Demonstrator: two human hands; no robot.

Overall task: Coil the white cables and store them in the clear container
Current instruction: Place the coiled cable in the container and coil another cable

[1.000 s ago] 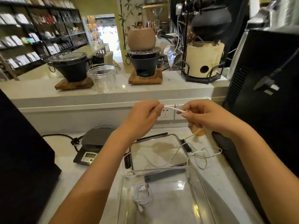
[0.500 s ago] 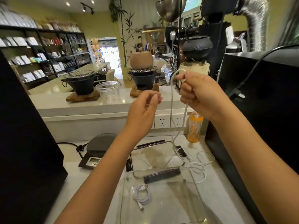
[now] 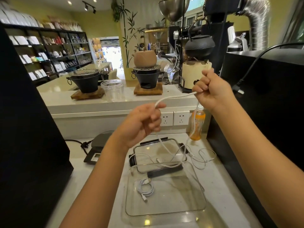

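A white cable point(image 3: 176, 96) stretches in the air between both hands. My left hand point(image 3: 144, 122) pinches one part of it at centre. My right hand point(image 3: 212, 91) grips it higher up on the right. Two strands hang from the hands down to the counter. The clear container point(image 3: 195, 209) sits on the counter below, with one coiled white cable point(image 3: 145, 189) inside at its left. Thinner loose white cable point(image 3: 205, 158) lies tangled behind the container, partly across its clear lid point(image 3: 143, 148).
An orange drink bottle point(image 3: 197, 125) stands by the wall sockets point(image 3: 174, 118). A grey kitchen scale point(image 3: 97, 148) sits at left with a black plug lead. Black appliances flank both sides. A clear plastic cup point(image 3: 112, 89) and black stoves stand on the raised ledge.
Both hands were close together on the cable's end, then the right hand rose. Now the hands have spread apart and a length of cable runs taut between them.
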